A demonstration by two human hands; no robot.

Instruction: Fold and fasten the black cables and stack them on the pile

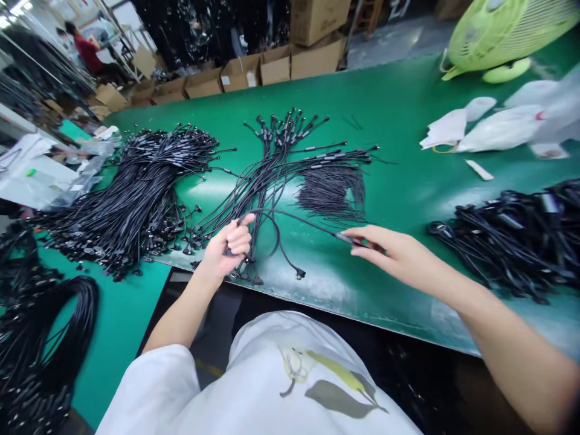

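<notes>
Left hand (229, 248): curled shut around several black cables (267, 212), near the bench's front edge at 6 o'clock.
Right hand (389, 251): reaching in from 4 o'clock, thumb and fingers pinching a dark connector (345, 238) on a cable end.
Between the hands: one thin cable arcing from the left fist across to the pinched connector; other strands hanging from the left fist, with plugs (299, 273) lying on the mat below.
Bench (399, 103): long, topped with a glossy green mat, running from 9 o'clock across to 3 o'clock.
Center pile (276, 166): loose fan of connector-tipped cables at 12 o'clock, just above the hands.
Fine wires (330, 193): dense dark tuft at 1 o'clock, lying against the center pile.
Left pile (136, 193): large combed bundle at 10 o'clock, its plugs toward the near edge.
Right pile (512, 241): tangled black heap at 3 o'clock, well apart from the right hand.
Coils (40, 326): looped black cables at 8 o'clock, on a lower green surface.
Bags (498, 130): white plastic, at 2 o'clock.
Fan (502, 30): lime green, lying at the bench's far corner, 2 o'clock.
Boxes (254, 72): open cardboard row beyond the bench, 12 o'clock.
Co-worker (88, 54): red top, seated far off at 11 o'clock.
</notes>
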